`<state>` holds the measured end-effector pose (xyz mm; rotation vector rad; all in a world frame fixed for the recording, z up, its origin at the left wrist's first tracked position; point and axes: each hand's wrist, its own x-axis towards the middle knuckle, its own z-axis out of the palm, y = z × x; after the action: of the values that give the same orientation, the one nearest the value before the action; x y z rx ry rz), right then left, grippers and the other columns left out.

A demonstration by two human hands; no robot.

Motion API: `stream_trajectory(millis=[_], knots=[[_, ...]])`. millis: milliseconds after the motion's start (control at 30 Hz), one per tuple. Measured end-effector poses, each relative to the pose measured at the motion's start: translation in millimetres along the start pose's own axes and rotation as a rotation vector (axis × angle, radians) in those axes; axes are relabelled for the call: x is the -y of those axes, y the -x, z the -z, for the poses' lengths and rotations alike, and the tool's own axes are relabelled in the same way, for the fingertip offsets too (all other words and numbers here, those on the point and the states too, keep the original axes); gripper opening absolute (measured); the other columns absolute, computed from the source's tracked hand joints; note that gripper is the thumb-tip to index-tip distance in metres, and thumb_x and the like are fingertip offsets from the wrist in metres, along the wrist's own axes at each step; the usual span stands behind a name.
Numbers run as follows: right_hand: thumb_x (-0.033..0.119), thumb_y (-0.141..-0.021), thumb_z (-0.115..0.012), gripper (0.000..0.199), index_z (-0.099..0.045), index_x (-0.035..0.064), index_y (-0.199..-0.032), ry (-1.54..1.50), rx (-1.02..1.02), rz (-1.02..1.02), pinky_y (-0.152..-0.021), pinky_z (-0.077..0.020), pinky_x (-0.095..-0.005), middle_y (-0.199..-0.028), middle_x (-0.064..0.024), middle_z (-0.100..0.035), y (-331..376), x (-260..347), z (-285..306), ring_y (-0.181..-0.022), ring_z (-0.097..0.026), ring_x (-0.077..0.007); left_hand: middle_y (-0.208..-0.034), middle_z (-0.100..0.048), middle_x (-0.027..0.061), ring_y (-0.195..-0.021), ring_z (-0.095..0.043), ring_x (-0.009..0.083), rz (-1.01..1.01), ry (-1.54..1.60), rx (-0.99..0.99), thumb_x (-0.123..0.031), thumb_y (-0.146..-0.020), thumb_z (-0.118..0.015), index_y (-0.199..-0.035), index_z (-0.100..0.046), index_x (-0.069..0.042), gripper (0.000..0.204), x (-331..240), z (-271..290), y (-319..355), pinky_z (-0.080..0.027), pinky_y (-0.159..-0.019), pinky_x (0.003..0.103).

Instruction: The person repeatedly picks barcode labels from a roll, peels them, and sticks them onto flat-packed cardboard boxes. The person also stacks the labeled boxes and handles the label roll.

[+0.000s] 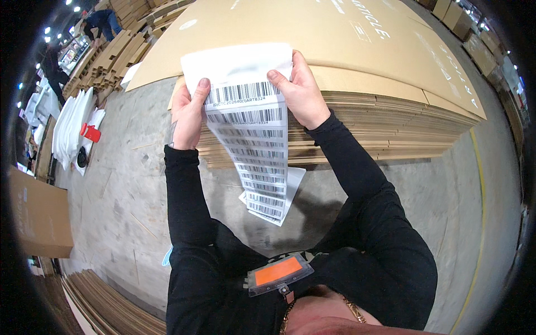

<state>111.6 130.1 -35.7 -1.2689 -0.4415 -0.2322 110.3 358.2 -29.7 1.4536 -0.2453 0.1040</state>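
One label strip [259, 137] is hanging between the left hand [188, 114] and the right hand [301, 89], in front of the big cardboard stack [346, 131]. Both hands are clamping its side edges near the top: thumbs are pressing on the front face, the other fingers are going behind, mostly hidden; how close together those are lying, cannot tell. Top end is showing blank white; barcodes are running down the rest in rows. Lower end is folding back on itself over the grey floor [123, 195]; whether it is touching there, cannot tell.

Black sleeves [187, 195] are covering both forearms to the wrist. An orange badge [278, 272] is lying against the chest, a chain [353, 311] showing at the neck.

To the left, white sheets [67, 131] are leaning in a row, a red object [90, 133] sitting just beside them. A brown box [42, 212] is standing nearer, a second stack [106, 304] of cardboard lying at lower left. Far upper left, a co-worker [102, 21] is bending over cardboard pieces [114, 61]. A yellow line [481, 184] is running along the floor at right
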Motion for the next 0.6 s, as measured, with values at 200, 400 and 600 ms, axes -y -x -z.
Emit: stream_trajectory(millis=[200, 400, 600], knots=[[0.003, -0.094, -0.059, 0.045, -0.035, -0.002, -0.132, 0.06, 0.072, -0.007, -0.1, -0.0468, -0.0323, -0.122, -0.0132, -0.057, -3, -3, 8, -0.115, -0.057, -0.0175, -0.123, -0.062, 0.0106, -0.109, -0.06, 0.0147, -0.058, 0.053, 0.064, -0.024, -0.101, -0.056, -0.131, -0.049, 0.002, 0.04, 2, 4, -1, -0.047, -0.093, 0.029], [0.0, -0.09, -0.059, 0.051, -0.03, -0.005, -0.131, 0.007, 0.069, -0.011, -0.094, -0.0499, -0.0311, -0.118, -0.0153, -0.056, -3, 3, 7, -0.108, -0.059, -0.0188, -0.121, -0.063, 0.011, -0.107, -0.061, 0.0154, -0.038, 0.016, 0.045, -0.022, -0.1, -0.058, -0.13, -0.05, 0.002, 0.039, -1, 1, -1, -0.048, -0.092, 0.029], [0.008, -0.094, -0.062, 0.036, -0.043, -0.0041, -0.122, -0.04, 0.088, -0.181, -0.085, -0.0533, -0.028, -0.108, -0.0128, -0.062, 2, 17, 11, -0.095, -0.064, -0.0146, -0.113, -0.068, 0.01, -0.099, -0.065, 0.0146, -0.108, 0.025, -0.003, -0.024, -0.098, -0.061, -0.124, -0.055, 0.004, 0.038, 3, -5, 3, -0.05, -0.087, 0.029]])
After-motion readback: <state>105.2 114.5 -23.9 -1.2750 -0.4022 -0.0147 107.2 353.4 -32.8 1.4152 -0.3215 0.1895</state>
